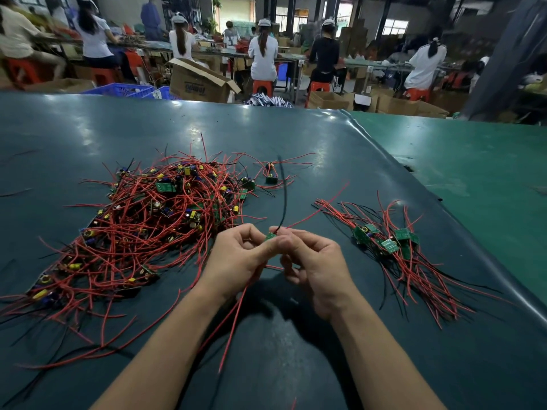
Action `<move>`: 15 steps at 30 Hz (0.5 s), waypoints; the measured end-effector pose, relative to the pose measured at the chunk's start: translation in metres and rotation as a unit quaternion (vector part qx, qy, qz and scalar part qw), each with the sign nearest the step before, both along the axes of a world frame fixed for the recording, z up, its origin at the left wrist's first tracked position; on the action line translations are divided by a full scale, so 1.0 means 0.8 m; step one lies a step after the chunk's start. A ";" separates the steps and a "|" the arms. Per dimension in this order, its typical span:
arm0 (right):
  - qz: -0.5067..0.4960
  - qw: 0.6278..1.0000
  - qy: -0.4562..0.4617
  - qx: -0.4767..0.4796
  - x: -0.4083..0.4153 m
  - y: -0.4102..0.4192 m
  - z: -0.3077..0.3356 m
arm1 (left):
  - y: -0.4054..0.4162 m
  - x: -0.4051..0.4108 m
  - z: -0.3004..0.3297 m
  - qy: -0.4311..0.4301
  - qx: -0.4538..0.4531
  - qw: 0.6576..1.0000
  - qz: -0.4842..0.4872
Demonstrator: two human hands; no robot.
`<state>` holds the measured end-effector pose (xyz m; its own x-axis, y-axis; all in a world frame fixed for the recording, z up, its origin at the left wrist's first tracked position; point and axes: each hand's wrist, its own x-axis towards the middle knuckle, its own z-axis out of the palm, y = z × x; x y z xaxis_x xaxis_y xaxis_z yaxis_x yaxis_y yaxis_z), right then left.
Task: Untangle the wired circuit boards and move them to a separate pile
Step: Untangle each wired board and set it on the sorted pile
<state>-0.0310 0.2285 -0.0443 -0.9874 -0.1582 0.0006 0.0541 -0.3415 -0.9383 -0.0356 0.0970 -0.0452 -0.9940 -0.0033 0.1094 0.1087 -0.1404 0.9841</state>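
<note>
A large tangled heap of small green circuit boards with red and black wires covers the left half of the dark green table. A smaller, tidier pile of boards lies to the right, its wires trailing toward me. Between the two, above the table, my left hand and my right hand together pinch one small green board. Its black wire curves upward, a red wire points right and other red wires hang down toward me. Two stray boards lie just right of the heap's far side.
The dark table cover ends in a raised fold on the right, with a lighter green surface beyond. Past the far edge, several people sit on red stools among cardboard boxes and blue crates.
</note>
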 end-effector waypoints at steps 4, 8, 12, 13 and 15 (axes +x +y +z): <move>-0.027 1.000 -0.009 0.008 -0.002 0.004 0.001 | 0.000 0.003 -0.005 -0.019 -0.053 0.998 -0.017; -0.047 0.998 -0.024 0.019 -0.004 0.007 0.000 | 0.002 0.010 -0.003 -0.005 -0.044 0.995 -0.088; -0.039 0.998 -0.029 0.027 -0.003 0.006 0.000 | -0.001 0.010 -0.002 -0.004 -0.048 0.994 -0.094; -0.038 0.998 -0.029 0.036 -0.003 0.006 -0.001 | -0.001 0.010 -0.003 -0.007 -0.053 0.995 -0.090; -0.042 0.997 -0.032 0.056 -0.003 0.008 -0.002 | -0.001 0.010 -0.005 -0.012 -0.058 0.994 -0.096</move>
